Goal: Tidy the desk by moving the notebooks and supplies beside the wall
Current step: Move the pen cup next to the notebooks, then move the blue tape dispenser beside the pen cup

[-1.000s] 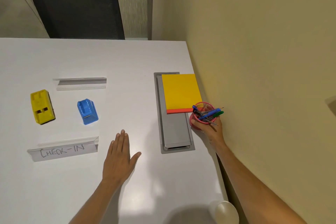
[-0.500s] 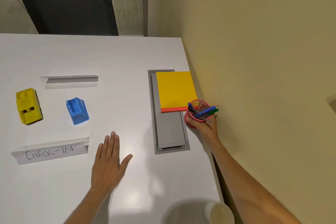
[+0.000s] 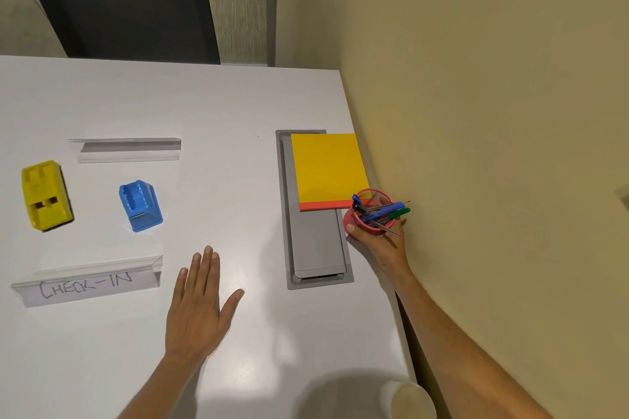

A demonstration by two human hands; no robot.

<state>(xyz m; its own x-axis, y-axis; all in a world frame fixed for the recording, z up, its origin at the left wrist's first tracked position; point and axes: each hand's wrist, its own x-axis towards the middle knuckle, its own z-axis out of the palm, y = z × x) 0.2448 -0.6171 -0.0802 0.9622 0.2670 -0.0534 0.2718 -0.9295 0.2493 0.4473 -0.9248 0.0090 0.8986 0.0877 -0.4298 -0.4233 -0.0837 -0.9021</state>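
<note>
Fingers (image 3: 354, 231) of the right hand (image 3: 384, 245) are wrapped around the red mesh pen cup (image 3: 352, 223) at the wall edge of the white desk (image 3: 238, 105), while the left hand (image 3: 197, 309) lies flat on the desk, fingers straight and close together, thumb out. The yellow notebook (image 3: 328, 168) sits partly over the grey cable hatch (image 3: 315, 245) right beside the wall, its near corner touching the cup. Further left are the "CHECK-IN" sign holder (image 3: 88, 286), an empty clear sign holder (image 3: 127, 150), a yellow stapler-like thing (image 3: 46, 196) and a blue tape dispenser (image 3: 141, 206), and the pens (image 3: 383, 213) poke out of the cup toward the wall.
</note>
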